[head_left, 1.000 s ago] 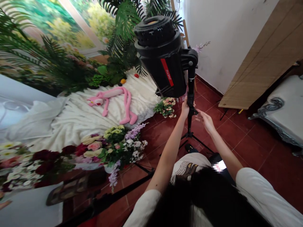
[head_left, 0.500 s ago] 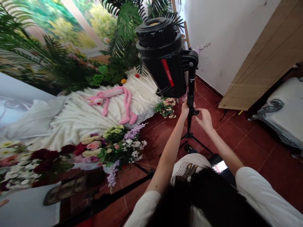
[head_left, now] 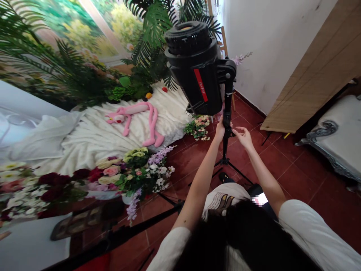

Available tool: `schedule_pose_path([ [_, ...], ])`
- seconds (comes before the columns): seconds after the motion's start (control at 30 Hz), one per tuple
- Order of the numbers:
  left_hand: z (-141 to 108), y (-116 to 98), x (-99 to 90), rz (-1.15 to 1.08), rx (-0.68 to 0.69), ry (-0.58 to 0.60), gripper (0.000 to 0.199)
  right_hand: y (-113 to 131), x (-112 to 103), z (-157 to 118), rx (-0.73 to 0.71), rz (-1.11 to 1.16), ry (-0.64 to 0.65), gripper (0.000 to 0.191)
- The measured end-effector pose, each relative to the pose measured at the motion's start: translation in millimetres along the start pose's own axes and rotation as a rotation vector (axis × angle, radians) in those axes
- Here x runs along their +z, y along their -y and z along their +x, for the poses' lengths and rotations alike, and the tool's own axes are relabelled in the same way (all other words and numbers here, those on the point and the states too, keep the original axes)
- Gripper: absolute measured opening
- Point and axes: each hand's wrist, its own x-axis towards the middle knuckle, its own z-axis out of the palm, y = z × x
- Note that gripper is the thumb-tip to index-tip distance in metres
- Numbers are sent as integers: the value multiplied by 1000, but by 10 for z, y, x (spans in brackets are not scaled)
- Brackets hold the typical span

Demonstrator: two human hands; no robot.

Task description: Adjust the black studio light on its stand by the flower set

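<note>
A black studio light point(head_left: 194, 71) with a red label sits atop a black stand point(head_left: 225, 145). Just under the light, my left hand point(head_left: 220, 130) is wrapped round the stand's upper pole, its fingers partly behind it. My right hand point(head_left: 244, 137) is beside the pole on the right, fingers apart, with the fingertips close to a small black knob point(head_left: 230, 133). Whether the fingertips touch the knob is hard to tell.
A pink plush toy point(head_left: 152, 124) lies on a white fur cover point(head_left: 93, 135) at left. Flowers point(head_left: 135, 173) stand in front of it. Another black stand point(head_left: 141, 229) crosses the lower left. A silver-trimmed white sofa point(head_left: 338, 120) is at right.
My right hand's fingers have opened and drawn slightly back to the right from the knob. My left hand stays on the pole.
</note>
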Motion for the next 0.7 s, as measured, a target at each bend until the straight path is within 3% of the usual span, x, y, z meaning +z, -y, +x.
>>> schedule_pose_path([
  [0.13,-190,-2,-55,10,20,-119,48,-41,58,-116,50,150,11,52],
  [0.23,-562,-18,-234,-14,75,-145,37,-119,173,-290,161,161,136,45],
  [0.33,-1090,40,-548,-6,-92,-95,46,-226,359,-451,252,108,371,28],
  [0.4,-1475,139,-811,23,-221,-179,45,-286,525,-542,282,88,486,20],
  [0.53,-2202,359,-1416,43,-392,-587,32,-334,930,-711,319,79,653,18],
  [0.7,-3003,273,-2213,-61,-259,-1238,37,-274,1475,-939,305,4,881,17],
])
